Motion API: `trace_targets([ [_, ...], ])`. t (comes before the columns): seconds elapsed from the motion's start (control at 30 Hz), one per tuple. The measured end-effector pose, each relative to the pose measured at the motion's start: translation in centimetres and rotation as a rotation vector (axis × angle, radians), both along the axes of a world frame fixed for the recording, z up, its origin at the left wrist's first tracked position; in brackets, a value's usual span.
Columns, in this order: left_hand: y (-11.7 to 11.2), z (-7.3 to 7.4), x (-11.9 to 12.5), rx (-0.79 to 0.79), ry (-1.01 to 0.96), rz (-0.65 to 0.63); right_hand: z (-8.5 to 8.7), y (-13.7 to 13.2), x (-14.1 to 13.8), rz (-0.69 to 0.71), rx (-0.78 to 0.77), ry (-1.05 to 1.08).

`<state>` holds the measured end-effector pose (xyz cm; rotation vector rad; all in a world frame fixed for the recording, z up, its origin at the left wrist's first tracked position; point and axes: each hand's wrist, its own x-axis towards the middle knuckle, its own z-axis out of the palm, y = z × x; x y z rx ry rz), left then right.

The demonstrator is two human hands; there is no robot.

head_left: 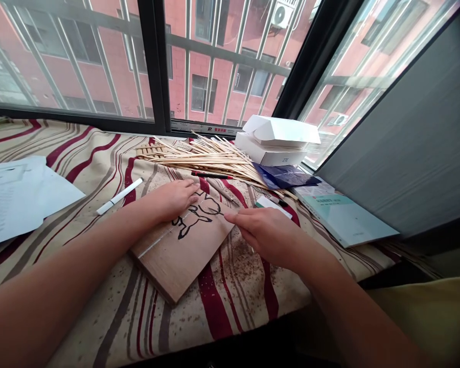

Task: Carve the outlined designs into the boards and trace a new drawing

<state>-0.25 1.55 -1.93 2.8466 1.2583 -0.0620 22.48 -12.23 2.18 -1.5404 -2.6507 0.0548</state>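
A wooden board (189, 245) lies tilted across the cloth, with a drawing in thick black lines (195, 220) on its upper face and a pale line across its left part. My left hand (176, 198) rests on the board's far left side, fingers stretched out over the edge of the drawing. At the board's right corner is my right hand (266, 232), its fingers pressed together close to the drawing. What they pinch, if anything, is too small to make out. Brown crumbs or shavings are scattered on the cloth below that hand.
Behind the board lie a black-and-red pen (210, 175), a grey pen-like stick (224, 191) and a pile of thin wooden sticks (218, 158). A white box (276, 143) and a book (345, 214) are at right. A white marker (119, 196) and paper sheets (61, 189) lie left.
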Motion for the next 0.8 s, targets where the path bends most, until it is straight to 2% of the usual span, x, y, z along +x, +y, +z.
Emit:
trace_targets([
  [0.1,-0.1,0.1,0.0,-0.024,-0.005,0.027,0.2,0.0,-0.1,0.002,0.011,-0.008],
  [0.3,0.0,-0.2,0.0,0.028,-0.006,-0.006,0.1,0.6,0.9,0.036,0.003,0.026],
  [0.47,-0.3,0.2,0.1,-0.038,-0.016,0.016,-0.3,0.8,1.6,0.037,-0.034,0.081],
  [0.8,0.1,-0.1,0.0,-0.022,-0.011,0.005,-0.5,0.8,1.4,0.02,-0.066,0.091],
])
